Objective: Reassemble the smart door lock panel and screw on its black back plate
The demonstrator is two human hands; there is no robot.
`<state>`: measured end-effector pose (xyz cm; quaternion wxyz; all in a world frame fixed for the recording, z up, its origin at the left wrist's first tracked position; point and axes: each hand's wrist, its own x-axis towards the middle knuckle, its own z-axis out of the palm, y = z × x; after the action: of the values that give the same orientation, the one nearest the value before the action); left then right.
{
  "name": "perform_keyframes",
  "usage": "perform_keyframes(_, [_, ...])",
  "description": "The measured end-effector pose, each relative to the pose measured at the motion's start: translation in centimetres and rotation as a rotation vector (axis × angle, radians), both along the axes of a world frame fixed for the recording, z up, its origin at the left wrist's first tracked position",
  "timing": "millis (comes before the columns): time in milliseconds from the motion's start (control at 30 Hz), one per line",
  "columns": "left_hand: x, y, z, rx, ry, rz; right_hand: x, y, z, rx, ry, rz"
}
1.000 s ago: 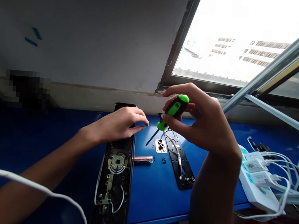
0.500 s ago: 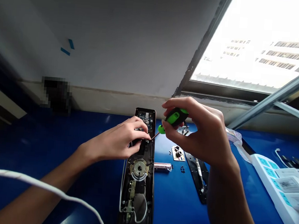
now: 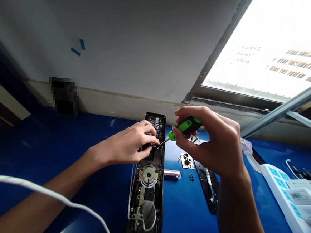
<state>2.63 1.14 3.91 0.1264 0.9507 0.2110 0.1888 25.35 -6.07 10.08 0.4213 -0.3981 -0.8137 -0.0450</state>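
Note:
A long black electronic lock housing [image 3: 154,199] lies opened on the blue table, its circuit board [image 3: 158,125] at the far end and a round metal part [image 3: 149,175] mid-way. My right hand [image 3: 215,142] is wrapped round a green and black screwdriver [image 3: 186,125]. The slanting shaft reaches the housing's right side beside my left fingertips. My left hand [image 3: 140,140] rests over the housing below the board, thumb and forefinger curled close together. Whatever lies between those fingers is hidden.
Right of the housing lie a small camera module board [image 3: 187,161], a pinkish wrapped cylinder [image 3: 172,174], tiny black screws [image 3: 192,177] and a black plate [image 3: 206,185]. A white power strip [image 3: 280,198] stands farther right. A white cable [image 3: 57,196] crosses the near left.
The view has swung slightly, so everything on the table appears farther right. Both hands keep nearly the same pose, the screwdriver still meeting the housing beside my left fingertips.

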Motion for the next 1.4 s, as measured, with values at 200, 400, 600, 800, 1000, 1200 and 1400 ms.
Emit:
perform_keyframes(200, [0.0, -0.2, 0.0, 0.046, -0.007, 0.018, 0.0, -0.1, 0.1, -0.012, -0.008, 0.012])
perform_keyframes(400, [0.1, -0.3, 0.1, 0.050, -0.008, -0.001, -0.2, -0.2, 0.1, -0.011, -0.006, 0.004])
perform_keyframes(600, [0.1, -0.4, 0.1, 0.036, 0.027, 0.007, -0.1, -0.2, 0.2, -0.046, -0.037, 0.044])
perform_keyframes(800, [0.3, -0.6, -0.1, 0.026, 0.027, -0.019, -0.2, -0.7, 0.3, -0.086, -0.100, 0.125])
perform_keyframes(1000, [-0.5, 0.4, -0.2, 0.131, 0.024, 0.082, -0.7, -0.2, -0.4, 0.004, -0.051, 0.029])
perform_keyframes(1200, [-0.7, 0.1, 1.0, 0.002, 0.240, 0.351, -0.6, 0.0, -0.4, -0.037, -0.011, 0.109])
perform_keyframes(1400, [-0.4, -0.6, 1.5, -0.060, 0.310, 0.357, -0.3, 0.0, -0.2, 0.007, -0.053, 0.092])
